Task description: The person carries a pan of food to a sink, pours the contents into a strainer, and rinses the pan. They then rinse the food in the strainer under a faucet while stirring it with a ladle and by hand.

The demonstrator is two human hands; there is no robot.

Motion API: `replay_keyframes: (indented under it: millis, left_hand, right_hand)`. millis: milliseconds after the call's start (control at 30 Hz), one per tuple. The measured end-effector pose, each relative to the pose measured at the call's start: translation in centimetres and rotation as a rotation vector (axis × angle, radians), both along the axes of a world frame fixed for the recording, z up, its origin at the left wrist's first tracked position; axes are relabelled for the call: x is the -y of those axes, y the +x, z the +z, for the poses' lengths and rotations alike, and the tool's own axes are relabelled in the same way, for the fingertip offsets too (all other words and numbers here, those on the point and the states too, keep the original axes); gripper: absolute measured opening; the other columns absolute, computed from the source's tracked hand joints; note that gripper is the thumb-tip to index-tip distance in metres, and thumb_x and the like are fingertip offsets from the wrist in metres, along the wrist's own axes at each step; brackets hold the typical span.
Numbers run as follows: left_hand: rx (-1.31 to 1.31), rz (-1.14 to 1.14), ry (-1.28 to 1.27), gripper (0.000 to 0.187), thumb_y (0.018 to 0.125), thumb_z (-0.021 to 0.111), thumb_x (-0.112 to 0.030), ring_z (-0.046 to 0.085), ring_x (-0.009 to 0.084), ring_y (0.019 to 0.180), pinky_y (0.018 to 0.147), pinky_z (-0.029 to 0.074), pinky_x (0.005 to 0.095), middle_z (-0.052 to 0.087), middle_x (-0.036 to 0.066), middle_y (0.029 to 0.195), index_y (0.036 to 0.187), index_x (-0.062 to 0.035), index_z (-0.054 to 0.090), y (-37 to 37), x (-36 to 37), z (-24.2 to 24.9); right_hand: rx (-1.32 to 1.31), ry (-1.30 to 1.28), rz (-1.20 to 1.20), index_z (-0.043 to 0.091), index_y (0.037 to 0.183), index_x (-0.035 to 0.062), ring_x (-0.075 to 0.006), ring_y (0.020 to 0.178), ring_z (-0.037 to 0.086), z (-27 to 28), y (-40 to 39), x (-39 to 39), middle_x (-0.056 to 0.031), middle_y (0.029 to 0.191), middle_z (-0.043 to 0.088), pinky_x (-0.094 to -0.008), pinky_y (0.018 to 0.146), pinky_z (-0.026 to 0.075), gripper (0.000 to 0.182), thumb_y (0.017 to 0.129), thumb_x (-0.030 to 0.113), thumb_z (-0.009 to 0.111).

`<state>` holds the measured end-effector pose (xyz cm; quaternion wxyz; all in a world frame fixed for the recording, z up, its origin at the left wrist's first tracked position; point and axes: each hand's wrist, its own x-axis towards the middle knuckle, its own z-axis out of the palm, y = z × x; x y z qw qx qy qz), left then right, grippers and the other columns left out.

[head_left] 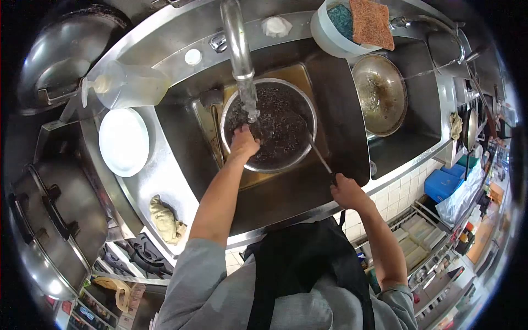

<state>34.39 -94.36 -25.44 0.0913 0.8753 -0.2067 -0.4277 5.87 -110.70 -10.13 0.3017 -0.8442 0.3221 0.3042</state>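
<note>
A round metal strainer [304, 107] full of dark grains sits in the steel sink [341, 104] under the tap [240, 49], and water runs into it. My left hand [242, 142] reaches into the grains at the strainer's near left side, fingers buried in them. My right hand [346, 191] grips the end of the strainer's long thin handle [319, 155] at the sink's front edge.
A dirty wok [379, 93] lies in the right basin. A white tub [333, 33] with scouring pads stands behind it. A white plate [124, 141], a plastic bottle [129, 85] and a crumpled cloth [166, 221] sit on the left counter. Large pot lids [55, 220] at far left.
</note>
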Motion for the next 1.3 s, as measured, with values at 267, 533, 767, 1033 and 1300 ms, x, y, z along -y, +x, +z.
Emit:
replay_keyframes:
  millis: [267,533,767,1033,1300]
  left_hand:
    - [-0.172,0.080,-0.178,0.059,0.088,0.064,-0.033,0.050,0.0348,0.126,0.107,0.040,0.0406,0.053,0.023,0.135,0.134,0.0005,0.048,-2.3,2.0,-1.3]
    - [-0.096,0.040,-0.230,0.037,0.088,0.061,-0.023,0.060,0.0322,0.113,0.097,0.047,0.0386,0.064,0.017,0.121,0.122,-0.0078,0.062,2.9,3.1,0.0]
    - [-0.085,0.086,-0.372,0.032,0.090,0.060,-0.018,0.065,0.0247,0.103,0.088,0.051,0.0357,0.068,0.013,0.114,0.119,-0.0053,0.063,2.8,4.2,-2.1]
    - [-0.182,0.293,-0.362,0.028,0.089,0.057,-0.021,0.065,0.0348,0.102,0.090,0.050,0.0405,0.068,0.018,0.109,0.113,-0.0107,0.067,4.0,1.3,-1.4]
    - [-0.131,0.086,-0.377,0.027,0.090,0.055,-0.019,0.065,0.0328,0.102,0.089,0.050,0.0409,0.069,0.016,0.108,0.114,-0.0140,0.068,5.2,2.0,5.7]
  right_hand:
    - [-0.177,0.815,-0.813,0.051,0.088,0.0096,-0.0044,0.043,0.037,1.2,4.9,-1.5,0.0040,0.062,0.041,-0.0257,0.036,0.030,0.022,0.098,0.028,0.059]
    - [-0.123,0.853,-0.734,0.049,0.091,0.0053,-0.0102,0.044,0.042,1.5,4.7,-1.8,-0.0004,0.063,0.049,-0.0286,0.039,0.035,0.021,0.097,0.024,0.058]
    - [0.215,0.228,-0.189,0.051,0.116,-0.0048,-0.0515,0.089,0.062,2.5,4.7,-1.4,-0.0306,0.087,0.064,-0.0493,0.073,0.051,0.038,0.090,0.021,0.061]
    - [0.573,-0.129,-0.011,0.045,0.123,-0.0052,-0.0501,0.088,0.062,1.1,5.6,-0.2,-0.0316,0.103,0.062,-0.0524,0.073,0.054,0.040,0.091,0.013,0.058]
    - [0.287,-0.020,0.134,0.039,0.125,-0.0024,-0.0502,0.082,0.063,-0.8,5.1,-2.4,-0.0292,0.094,0.061,-0.0559,0.072,0.054,0.043,0.089,0.012,0.056]
